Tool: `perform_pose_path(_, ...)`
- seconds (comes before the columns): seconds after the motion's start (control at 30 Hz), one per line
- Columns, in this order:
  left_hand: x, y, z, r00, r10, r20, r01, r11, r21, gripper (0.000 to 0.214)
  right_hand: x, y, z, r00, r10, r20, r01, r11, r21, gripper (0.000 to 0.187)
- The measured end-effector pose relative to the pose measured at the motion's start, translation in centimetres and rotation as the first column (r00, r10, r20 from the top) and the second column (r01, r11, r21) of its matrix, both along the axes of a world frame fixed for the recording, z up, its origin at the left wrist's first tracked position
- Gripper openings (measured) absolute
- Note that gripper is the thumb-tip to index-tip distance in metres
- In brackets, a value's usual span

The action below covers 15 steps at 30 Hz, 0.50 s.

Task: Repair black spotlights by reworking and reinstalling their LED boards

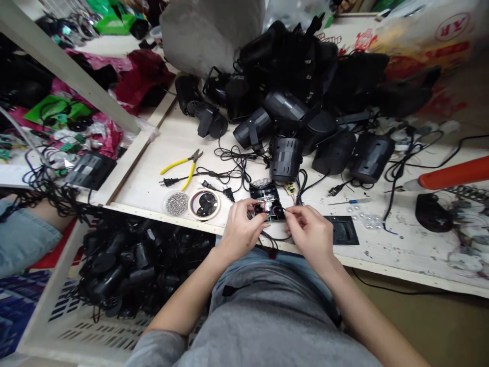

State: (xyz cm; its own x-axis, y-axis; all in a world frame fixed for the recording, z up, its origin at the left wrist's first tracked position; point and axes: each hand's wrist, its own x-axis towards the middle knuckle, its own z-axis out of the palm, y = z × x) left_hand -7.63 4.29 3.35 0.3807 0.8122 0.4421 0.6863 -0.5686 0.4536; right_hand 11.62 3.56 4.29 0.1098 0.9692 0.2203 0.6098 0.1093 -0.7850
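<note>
At the bench's front edge lies an opened black lamp housing [264, 190] with thin wires inside. My left hand [244, 224] holds its left side, thumb and fingers bent over the opening. My right hand [308, 230] pinches a black cable [284, 209] at the housing's right edge. A small yellow circuit board [290, 188] sits just behind the housing, with black cord looped beside it. To the left are a tub of screws [177, 203] and a round dish [198, 191] with black discs. The inside of the housing is partly hidden by my fingers.
Yellow-handled pliers [190, 165] lie at the left. Several black spotlights [286, 159] are heaped behind. A black rectangular plate [346, 230], clear lenses [372, 221], a screwdriver [349, 202] and an orange-handled tool [454, 173] are to the right. Below left stands a white crate [46, 311] of black parts.
</note>
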Motion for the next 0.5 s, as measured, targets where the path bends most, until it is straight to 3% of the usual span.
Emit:
perform_pose_path(0.2,0.4,0.1,0.4,0.998,-0.008,-0.064,0.007,1.0,-0.011,0.018,-0.1,0.9,0.0,0.986,0.115,0.122,-0.114,0.993,-0.015,0.015)
perform_pose_path(0.33,0.4,0.0,0.7,0.991,-0.005,-0.135,-0.001,0.999,-0.039,0.027,0.1,-0.1,0.3,0.978,0.148,0.146,-0.146,0.989,-0.02,0.015)
perform_pose_path(0.5,0.5,-0.4,0.2,0.989,0.026,-0.147,-0.026,1.0,-0.002,0.029,-0.1,-2.2,0.2,0.963,0.164,0.215,-0.169,0.986,0.003,0.034)
